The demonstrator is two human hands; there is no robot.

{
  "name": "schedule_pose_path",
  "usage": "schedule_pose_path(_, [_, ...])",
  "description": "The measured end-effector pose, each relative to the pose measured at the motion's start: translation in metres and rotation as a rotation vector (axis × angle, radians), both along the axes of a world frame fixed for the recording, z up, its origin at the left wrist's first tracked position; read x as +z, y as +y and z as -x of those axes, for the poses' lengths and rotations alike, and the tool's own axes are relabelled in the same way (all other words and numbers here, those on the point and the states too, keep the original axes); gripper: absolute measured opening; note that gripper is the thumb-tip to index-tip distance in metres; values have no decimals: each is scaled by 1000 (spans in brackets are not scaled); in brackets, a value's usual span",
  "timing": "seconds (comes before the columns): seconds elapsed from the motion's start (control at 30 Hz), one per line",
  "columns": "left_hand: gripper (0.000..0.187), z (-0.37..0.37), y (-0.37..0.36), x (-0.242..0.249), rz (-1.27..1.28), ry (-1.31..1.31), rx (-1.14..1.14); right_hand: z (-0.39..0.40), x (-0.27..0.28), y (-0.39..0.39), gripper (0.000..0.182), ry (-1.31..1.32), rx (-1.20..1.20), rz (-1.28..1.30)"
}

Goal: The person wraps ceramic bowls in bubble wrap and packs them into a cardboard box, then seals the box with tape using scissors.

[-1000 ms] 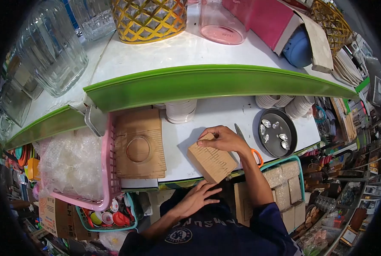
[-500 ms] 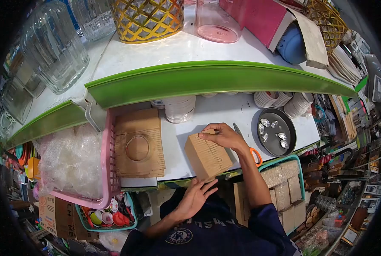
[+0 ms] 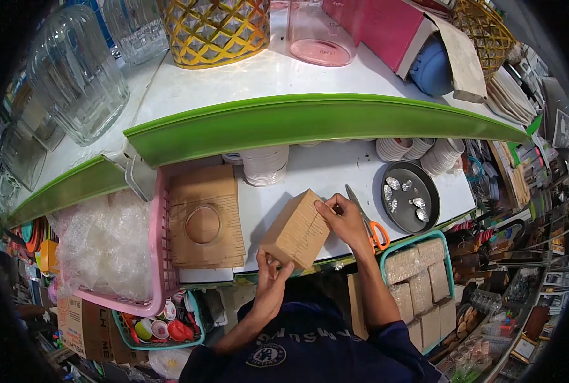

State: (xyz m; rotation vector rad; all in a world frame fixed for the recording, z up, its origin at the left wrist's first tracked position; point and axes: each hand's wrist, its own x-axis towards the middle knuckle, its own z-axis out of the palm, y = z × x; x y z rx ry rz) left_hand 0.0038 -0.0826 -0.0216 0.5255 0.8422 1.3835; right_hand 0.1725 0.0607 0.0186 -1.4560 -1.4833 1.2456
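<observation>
A small brown cardboard box (image 3: pixel 297 230) is tilted between my two hands at the front of the white lower shelf. My left hand (image 3: pixel 270 282) grips its lower near end, with thumb and fingers at the bottom edge. On its right side, my right hand (image 3: pixel 345 220) pinches the upper edge. Just right of that hand lie scissors (image 3: pixel 377 233) with orange handles. To the left of the box is a stack of flat cardboard pieces (image 3: pixel 230 223), with a roll of clear tape (image 3: pixel 203 225) lying on it.
A dark round pan (image 3: pixel 399 214) holds several foil-wrapped pieces. Stacked white bowls (image 3: pixel 264 167) stand behind. A pink basket (image 3: pixel 160 255) holds bubble wrap (image 3: pixel 106 242). Below right, a teal basket (image 3: pixel 451 268) contains several wrapped boxes. The green shelf edge (image 3: pixel 329 118) overhangs, with glassware above.
My left hand has come up and taken hold of the box's lower end. The box has turned and shifted slightly left, while my right hand has moved down to its right side.
</observation>
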Motion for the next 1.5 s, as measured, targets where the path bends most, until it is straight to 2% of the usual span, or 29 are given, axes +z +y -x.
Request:
schedule_pose_path(0.07, [68, 2, 10, 5, -21, 145, -5, 0, -12, -3, 34, 35, -37, -35])
schedule_pose_path(0.17, [78, 3, 24, 16, -20, 141, 27, 3, -16, -11, 32, 81, -101, -99])
schedule_pose_path(0.27, [81, -1, 33, 15, 43, 273, 44, 8, -13, -25, 31, 42, -156, -180])
schedule_pose_path(0.33, [77, -4, 36, 13, 56, 252, 76, 9, -10, -33, 30, -8, -187, -237])
schedule_pose_path(0.4, [75, -5, 38, 10, 71, 231, 102, 7, -7, -41, 34, 67, -224, -267])
schedule_pose_path(0.47, [69, -1, 40, 7, 42, 281, 102, 0, -9, -45, 31, 107, -184, -212])
schedule_pose_path(0.53, [67, 3, 44, 12, 56, 318, 50, -4, -14, -44, 28, 340, -92, -247])
schedule_pose_path(0.57, [65, 5, 47, 15, 70, 353, 1, -7, -12, -46, 28, 339, -94, -247])
schedule_pose_path(0.63, [65, 11, 57, 1, 12, 374, -32, -9, 8, -50, 43, 400, -24, -48])
schedule_pose_path(0.7, [66, 15, 64, 0, -47, 394, -64, -14, 13, -47, 49, 346, 48, -11])
schedule_pose_path(0.73, [68, 16, 66, 4, -51, 537, -82, -15, 13, -47, 56, 294, 120, 28])
schedule_pose_path(0.77, [71, 18, 68, 8, -56, 680, -100, -15, 9, -45, 56, 294, 118, 26])
schedule_pose_path(0.9, [75, 24, 80, 18, -62, 695, -185, -11, -13, -38, 58, 292, 85, 70])
schedule_pose_path(1.07, [75, 26, 83, 19, -77, 685, -233, -9, -11, -38, 56, 315, 40, 84])
schedule_pose_path(1.17, [70, 24, 79, 3, -120, 729, -183, -12, -11, -35, 53, 312, 41, 123])
schedule_pose_path(1.5, [62, 19, 76, 8, -161, 760, -101, -15, -18, -25, 46, 319, 56, 80])
